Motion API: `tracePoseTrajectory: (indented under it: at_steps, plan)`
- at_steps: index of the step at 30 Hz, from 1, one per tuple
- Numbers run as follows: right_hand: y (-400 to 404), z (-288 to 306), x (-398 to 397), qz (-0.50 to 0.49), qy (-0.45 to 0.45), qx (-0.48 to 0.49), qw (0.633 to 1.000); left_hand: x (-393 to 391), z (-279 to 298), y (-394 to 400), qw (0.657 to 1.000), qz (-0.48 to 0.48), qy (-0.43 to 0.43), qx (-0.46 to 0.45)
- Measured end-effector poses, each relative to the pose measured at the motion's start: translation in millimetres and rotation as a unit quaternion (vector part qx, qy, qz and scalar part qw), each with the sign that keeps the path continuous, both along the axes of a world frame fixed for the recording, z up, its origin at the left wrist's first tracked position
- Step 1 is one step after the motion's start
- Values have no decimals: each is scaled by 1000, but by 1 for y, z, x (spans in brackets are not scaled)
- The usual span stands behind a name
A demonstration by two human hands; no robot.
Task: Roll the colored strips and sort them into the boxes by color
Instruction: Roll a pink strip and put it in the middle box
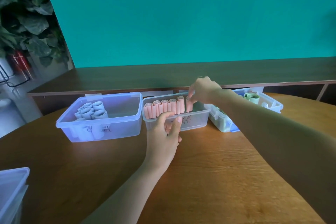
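One box corner (12,187) is cut off at near left. Your left hand (164,132) rests open, fingers relaxed, against the middle box (196,120) on the counter (209,169). Beyond, your right hand (203,90) pinches the endmost upright pink roll (189,106) inside; its fingertips are blurred.

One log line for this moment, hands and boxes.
right hand: pinching rolled pink strip in middle clear plastic box | left hand: open at box front | pale rolls: left box
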State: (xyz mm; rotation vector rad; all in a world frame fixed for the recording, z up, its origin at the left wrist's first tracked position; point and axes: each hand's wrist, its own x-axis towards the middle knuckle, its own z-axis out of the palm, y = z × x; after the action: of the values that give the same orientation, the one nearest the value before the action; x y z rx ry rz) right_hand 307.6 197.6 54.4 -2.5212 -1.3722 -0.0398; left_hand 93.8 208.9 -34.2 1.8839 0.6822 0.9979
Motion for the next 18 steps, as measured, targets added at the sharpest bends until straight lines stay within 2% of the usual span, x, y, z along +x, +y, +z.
tracePoseTrajectory:
  at_steps: [4,9,18]
  plan:
    - [2,-2,-6,-15,-50,-14,999,0,0,0,1000,-5,-2,2]
    - [0,-1,-2,-17,-7,-17,1000,0,0,0,1000,-7,-6,10]
    - [-29,18,-5,-5,31,42,999,-2,2,-3,1000,-9,-20,22]
